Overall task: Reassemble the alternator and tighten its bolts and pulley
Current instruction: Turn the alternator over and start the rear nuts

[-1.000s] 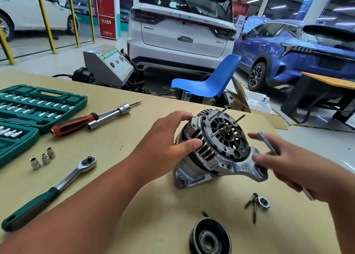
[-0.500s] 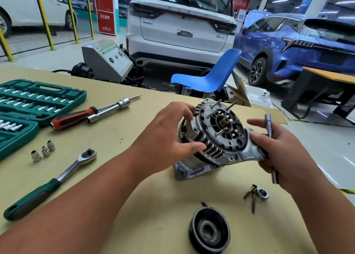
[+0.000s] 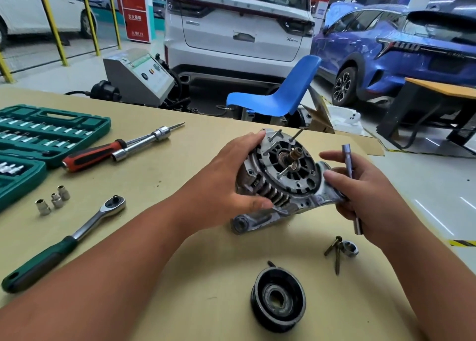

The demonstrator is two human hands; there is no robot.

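While your left grip [image 3: 226, 183] clamps the alternator [image 3: 296, 183] | right grip [image 3: 373, 199] pinches a long socket [image 3: 349, 170] beside it | likely heavy, stiff: hold the finned casing [image 3: 273, 197], not the protruding bolts [image 3: 296, 135].

Bare forearms [image 3: 116, 263], bare left grip [image 3: 231, 183], bare right grip [image 3: 365, 193], short plain fingernails [image 3: 258, 204]

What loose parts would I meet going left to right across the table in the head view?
Three loose sockets → pulley → bolts and nut. Ratchet and alternator left out: they overlap the others sideways.
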